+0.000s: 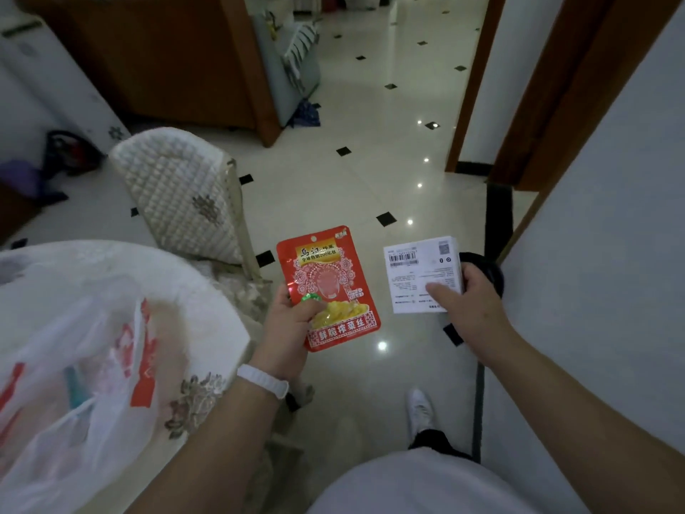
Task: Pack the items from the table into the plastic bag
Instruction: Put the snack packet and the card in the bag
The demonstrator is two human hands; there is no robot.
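Note:
My left hand (pixel 291 324) grips a flat red snack packet (pixel 330 276) with yellow food printed on it, held upright over the floor. My right hand (pixel 470 302) holds a white box (pixel 419 270) with a barcode label facing me, to the right of the packet. A thin white plastic bag (pixel 74 383) with red print lies open on the round table (pixel 207 291) at the lower left; some items show faintly through it. Both hands are off the table's right edge, away from the bag.
A quilted white chair (pixel 178 191) stands behind the table. Glossy tiled floor (pixel 370 161) stretches ahead. A white wall (pixel 611 254) and wooden door frames are close on the right. My foot in a white shoe (pixel 420 409) is below.

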